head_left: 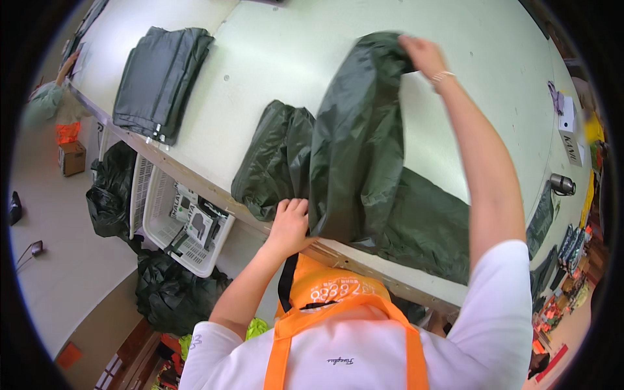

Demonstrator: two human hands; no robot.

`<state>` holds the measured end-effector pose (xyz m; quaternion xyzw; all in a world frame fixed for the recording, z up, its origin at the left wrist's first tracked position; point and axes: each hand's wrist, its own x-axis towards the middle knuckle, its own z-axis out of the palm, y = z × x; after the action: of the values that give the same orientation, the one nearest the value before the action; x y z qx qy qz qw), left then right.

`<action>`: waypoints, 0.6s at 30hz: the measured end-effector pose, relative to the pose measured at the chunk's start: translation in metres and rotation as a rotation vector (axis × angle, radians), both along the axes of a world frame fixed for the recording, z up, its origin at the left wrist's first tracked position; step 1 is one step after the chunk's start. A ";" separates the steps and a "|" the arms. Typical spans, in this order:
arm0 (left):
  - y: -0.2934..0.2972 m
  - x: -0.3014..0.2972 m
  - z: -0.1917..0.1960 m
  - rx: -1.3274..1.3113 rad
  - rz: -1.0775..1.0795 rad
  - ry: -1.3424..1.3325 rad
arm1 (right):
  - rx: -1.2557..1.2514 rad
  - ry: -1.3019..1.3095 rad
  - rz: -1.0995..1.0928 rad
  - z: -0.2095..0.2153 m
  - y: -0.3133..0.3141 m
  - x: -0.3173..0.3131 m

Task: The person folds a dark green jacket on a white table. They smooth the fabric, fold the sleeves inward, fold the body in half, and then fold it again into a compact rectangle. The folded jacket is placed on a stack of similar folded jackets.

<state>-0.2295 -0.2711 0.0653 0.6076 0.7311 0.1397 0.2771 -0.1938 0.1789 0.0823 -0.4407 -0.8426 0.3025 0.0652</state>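
Note:
A long piece of dark green, slightly shiny fabric (pixel 357 136) lies across the near side of the pale table, its middle part lifted in a fold. My right hand (pixel 424 57), arm stretched far forward, is closed on the top end of that raised fold. At the table's near edge my left hand (pixel 289 224) grips the lower part of the same fabric with curled fingers. A bunched section of it rests left of the fold, and a flat section spreads to the right under my right arm. Whether it is a garment I cannot tell.
A folded stack of dark green fabric (pixel 162 81) sits on the table at far left. Below the edge hangs a white plastic basket (pixel 153 208) holding packets, beside dark plastic bags (pixel 175 292). A metal flask (pixel 563 184) stands at right. Another person's arm (pixel 49 97) shows at far left.

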 end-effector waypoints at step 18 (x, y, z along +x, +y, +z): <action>0.129 -0.107 -0.045 0.483 0.800 -0.945 | 0.744 0.585 -1.396 0.150 -0.366 0.586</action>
<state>-0.3362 -0.1418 0.0201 0.2078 0.6482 0.6432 0.3505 0.3922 -0.1874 0.2320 -0.7142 -0.3708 -0.0025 0.5937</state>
